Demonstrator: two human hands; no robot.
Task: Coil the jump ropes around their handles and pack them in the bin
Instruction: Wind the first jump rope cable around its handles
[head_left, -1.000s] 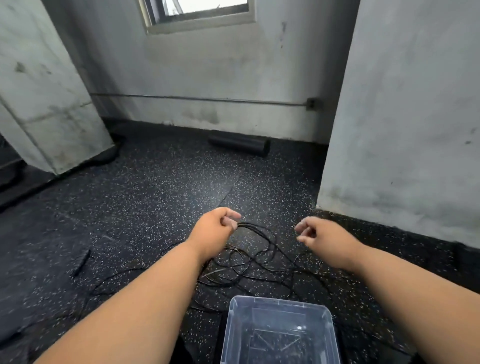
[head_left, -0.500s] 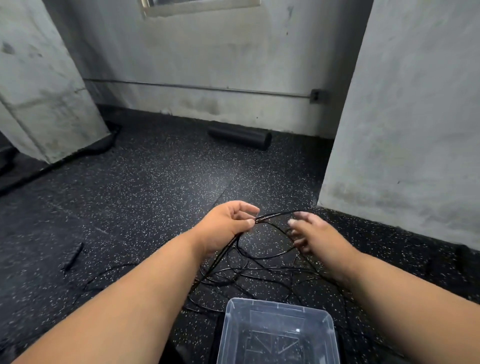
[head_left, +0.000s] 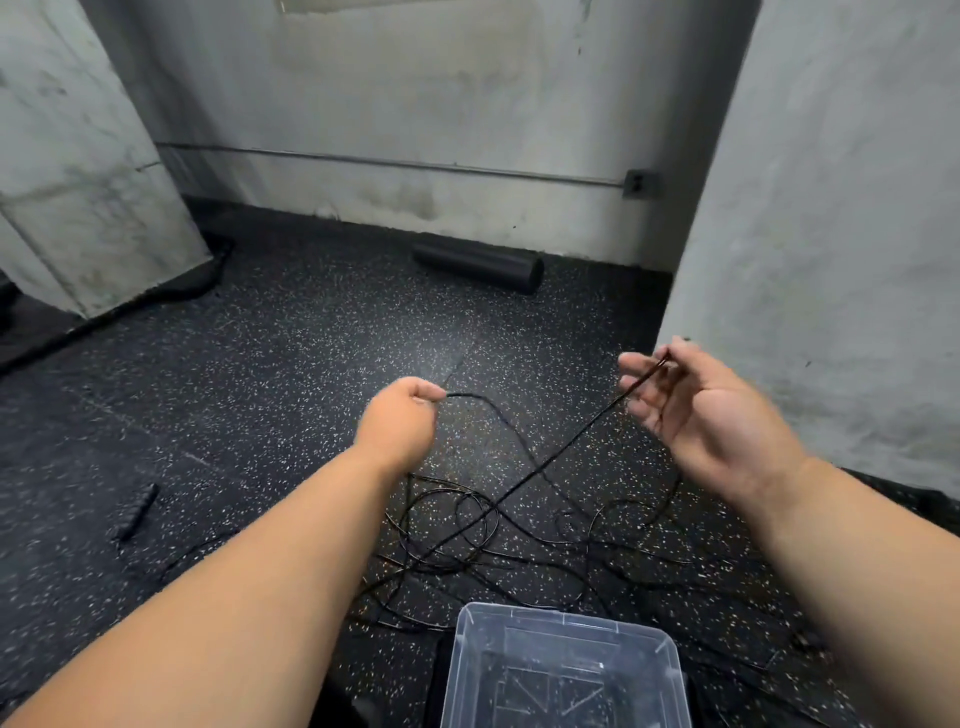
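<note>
Fingers of the left hand (head_left: 399, 422) curl into a fist and pinch a thin black rope strand (head_left: 511, 431) that arcs down to the tangled jump ropes (head_left: 498, 540) on the speckled floor (head_left: 291, 364). Further right, the right hand (head_left: 701, 415), palm up with loosely bent fingers, pinches a taut strand (head_left: 576, 434) rising from the same tangle. Nearest the camera sits the clear bin (head_left: 563, 670), with no rope in it; a black handle (head_left: 136, 511) lies apart at far left.

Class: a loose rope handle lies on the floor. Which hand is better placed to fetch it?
Probably the left hand: the handle lies on its side, far from the right hand. Both grip rope.
</note>
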